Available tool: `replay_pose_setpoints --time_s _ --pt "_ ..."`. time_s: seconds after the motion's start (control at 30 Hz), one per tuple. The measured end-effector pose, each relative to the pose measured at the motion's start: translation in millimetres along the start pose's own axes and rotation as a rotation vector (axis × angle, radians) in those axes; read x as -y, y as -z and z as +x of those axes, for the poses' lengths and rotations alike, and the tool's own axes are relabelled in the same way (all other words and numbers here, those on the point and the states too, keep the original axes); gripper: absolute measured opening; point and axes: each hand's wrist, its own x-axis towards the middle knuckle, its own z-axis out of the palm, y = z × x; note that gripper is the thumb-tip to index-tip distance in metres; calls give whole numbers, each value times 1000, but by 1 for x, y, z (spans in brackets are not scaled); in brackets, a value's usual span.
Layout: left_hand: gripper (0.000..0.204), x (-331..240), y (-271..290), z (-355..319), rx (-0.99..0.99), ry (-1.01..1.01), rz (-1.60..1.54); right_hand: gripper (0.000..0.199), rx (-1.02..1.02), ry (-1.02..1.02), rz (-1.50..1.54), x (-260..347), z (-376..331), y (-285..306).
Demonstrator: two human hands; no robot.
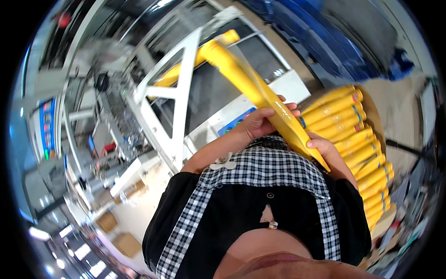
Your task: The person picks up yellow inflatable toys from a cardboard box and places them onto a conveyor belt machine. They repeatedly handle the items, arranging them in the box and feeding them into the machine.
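Observation:
A long, glossy yellow tube-shaped package (253,86) slants across in front of my chest. It is rounded at its far end and flatter at its near end, with small print along it. My left hand (265,122) is closed around its middle, thumb on top and fingertips showing on the other side. Near its lower end, my right hand (325,149) grips the edge with the thumb on top; the other fingers are hidden. Beyond it, more yellow pieces (169,76) lie at the white-framed machine (186,88), partly behind its frame.
On my right, an open cardboard box (371,104) holds stacked yellow packages (360,149). A control panel with coloured buttons (237,122) sits on the machine's near edge. Blue sheeting (325,32) lies at the far right. Machinery (111,107) and cardboard boxes (126,245) stand to the left.

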Motion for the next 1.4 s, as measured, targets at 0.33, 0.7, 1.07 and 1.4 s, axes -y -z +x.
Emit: replay_pose_setpoints --time_s 0.33,0.7,1.07,1.4 --pt "79 27 -7 1 -319 50 279 65 -216 242 -730 71 76 -6" --pt "47 15 27 -30 2 407 1305 40 -538 279 -849 91 80 75" --pt "48 18 27 -39 -140 452 1212 53 -767 382 -1555 163 90 53" --pt "47 24 17 -37 -162 411 1347 62 -808 559 -1946 209 117 98"
